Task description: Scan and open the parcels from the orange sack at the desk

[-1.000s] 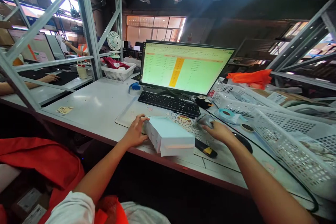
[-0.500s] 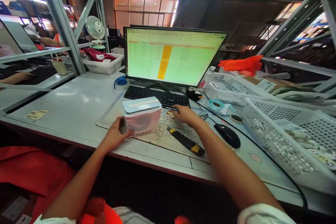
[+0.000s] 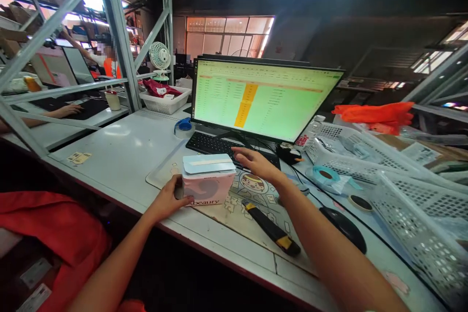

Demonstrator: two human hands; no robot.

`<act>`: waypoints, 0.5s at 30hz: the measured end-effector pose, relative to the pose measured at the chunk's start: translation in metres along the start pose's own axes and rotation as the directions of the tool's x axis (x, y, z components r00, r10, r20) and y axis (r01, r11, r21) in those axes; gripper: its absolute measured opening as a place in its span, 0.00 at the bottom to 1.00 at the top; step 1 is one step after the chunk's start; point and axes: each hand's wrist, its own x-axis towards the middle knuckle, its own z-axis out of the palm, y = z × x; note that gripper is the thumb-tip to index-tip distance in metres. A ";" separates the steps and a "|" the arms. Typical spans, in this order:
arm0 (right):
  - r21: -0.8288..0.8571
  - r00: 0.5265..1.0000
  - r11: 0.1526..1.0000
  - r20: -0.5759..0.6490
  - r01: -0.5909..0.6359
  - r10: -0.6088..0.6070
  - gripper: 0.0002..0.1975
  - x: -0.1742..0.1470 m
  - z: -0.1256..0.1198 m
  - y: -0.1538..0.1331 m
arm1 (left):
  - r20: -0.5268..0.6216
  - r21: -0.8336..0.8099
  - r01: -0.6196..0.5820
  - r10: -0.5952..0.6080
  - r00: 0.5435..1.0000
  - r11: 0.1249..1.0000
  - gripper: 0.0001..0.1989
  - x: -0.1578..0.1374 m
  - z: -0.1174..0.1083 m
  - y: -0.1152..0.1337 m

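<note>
A pink and white box (image 3: 208, 189) with a pale blue top flap and "beauty" lettering stands upright on the desk mat. My left hand (image 3: 171, 200) grips its left side, thumb on the front. Just right of the box, my right hand (image 3: 259, 163) hovers at the front edge of the black keyboard (image 3: 208, 144), fingers stretched out and nothing seen in them. Whether the fingertips touch the keys is unclear. Below that hand, a black and yellow utility knife (image 3: 272, 228) lies on the cartoon-printed mat (image 3: 219, 212).
Behind the keyboard stands a monitor (image 3: 219, 92) showing a spreadsheet. A black mouse (image 3: 343, 228), tape rolls (image 3: 324, 174) and white plastic baskets (image 3: 409, 209) fill the right side. Blue tape (image 3: 184, 127) sits left of the keyboard. At the neighbouring desk, a co-worker's hand (image 3: 69, 110) rests.
My right hand has shifted over the keyboard's front edge and its fingers have straightened. The left hand still holds the box in place. The view has turned, moving the scene right and down.
</note>
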 end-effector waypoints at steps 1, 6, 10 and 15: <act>0.085 0.989 0.985 0.012 0.147 -0.148 0.32 -0.006 -0.001 -0.014 | -0.002 -0.007 -0.003 0.003 1.000 1.000 0.29 0.000 -0.001 0.000; -0.016 0.946 0.949 -0.079 0.314 -0.314 0.47 -0.045 0.020 -0.081 | -0.001 -0.043 0.006 -0.006 1.000 0.999 0.33 -0.002 -0.005 -0.009; -0.158 0.975 0.982 -0.179 0.101 -0.129 0.41 -0.079 0.018 -0.091 | 0.011 -0.077 0.007 -0.006 1.000 0.997 0.40 -0.003 -0.007 -0.023; 0.074 0.787 0.992 -0.604 -0.103 0.127 0.36 -0.241 -0.047 -0.040 | 0.007 -0.088 0.057 -0.057 0.998 0.995 0.34 0.011 -0.013 -0.023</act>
